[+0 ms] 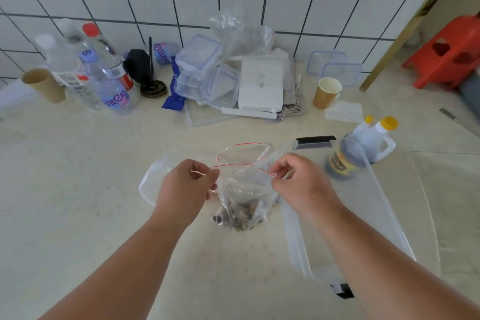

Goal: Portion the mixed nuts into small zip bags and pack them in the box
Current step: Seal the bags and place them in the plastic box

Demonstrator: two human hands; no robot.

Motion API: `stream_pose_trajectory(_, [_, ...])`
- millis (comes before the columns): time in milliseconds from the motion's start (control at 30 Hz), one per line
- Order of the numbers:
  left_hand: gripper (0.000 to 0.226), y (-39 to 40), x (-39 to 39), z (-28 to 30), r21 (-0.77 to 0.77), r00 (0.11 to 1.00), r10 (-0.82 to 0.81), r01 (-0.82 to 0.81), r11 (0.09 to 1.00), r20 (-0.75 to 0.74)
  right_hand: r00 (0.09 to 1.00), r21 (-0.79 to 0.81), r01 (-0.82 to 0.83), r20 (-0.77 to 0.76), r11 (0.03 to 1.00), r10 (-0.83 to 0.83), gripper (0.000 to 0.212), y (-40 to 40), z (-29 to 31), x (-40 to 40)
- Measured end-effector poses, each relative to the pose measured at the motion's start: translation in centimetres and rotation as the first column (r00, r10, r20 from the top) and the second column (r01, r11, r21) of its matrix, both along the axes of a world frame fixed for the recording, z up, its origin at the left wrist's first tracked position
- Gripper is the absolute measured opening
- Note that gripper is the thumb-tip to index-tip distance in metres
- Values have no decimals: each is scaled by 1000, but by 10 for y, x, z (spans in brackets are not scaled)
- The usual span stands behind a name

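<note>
A clear zip bag (244, 189) with a red-lined mouth hangs over the counter's middle, with mixed nuts (240, 213) heaped in its bottom. My left hand (185, 184) pinches the left end of the bag's mouth. My right hand (298, 179) pinches the right end, so the mouth is stretched between them. A second red-edged bag opening (242, 152) shows just behind. A large clear plastic box (389, 205) with black latches lies under my right forearm.
A white lid-like piece (149, 184) lies left of my hands. A dark sauce bottle (345, 158) and a white jug (376, 140) stand at the right. Against the tiled wall are water bottles (104, 78), stacked clear containers (202, 73), white foam blocks (261, 86) and a paper cup (326, 92).
</note>
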State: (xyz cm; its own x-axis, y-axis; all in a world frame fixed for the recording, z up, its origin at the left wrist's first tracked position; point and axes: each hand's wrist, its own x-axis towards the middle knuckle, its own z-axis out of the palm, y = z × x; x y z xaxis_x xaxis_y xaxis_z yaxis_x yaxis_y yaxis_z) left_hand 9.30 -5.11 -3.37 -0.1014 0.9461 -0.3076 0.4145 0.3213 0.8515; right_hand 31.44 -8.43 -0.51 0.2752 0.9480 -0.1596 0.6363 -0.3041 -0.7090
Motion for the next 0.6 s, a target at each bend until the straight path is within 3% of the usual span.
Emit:
stream_pose_trajectory(167, [22,-2,4,8,-112,990,95,-83,990,105,999,-17,-37,-23,999,37,18,-1,5,0])
stream_pose_trajectory(300, [14,-3,0,16,-181,982,155,-134,974,104,997,-49,-72,-32,996,71,15,-4,8,-1])
stream_pose_trajectory(433, [3,-11,-2,24,-149,997,78,-74,986,20,999,-80,-37,5,996,38,11,0,13,-1])
stream_pose_trajectory(500, [9,-13,-2,26,-136,999,46,-43,990,15,999,-81,-26,33,996,29,12,0,15,-2])
stream_pose_trajectory(600, [9,-14,-3,27,-147,1000,-10,14,989,29,988,13,-144,59,989,143,20,-4,17,-4])
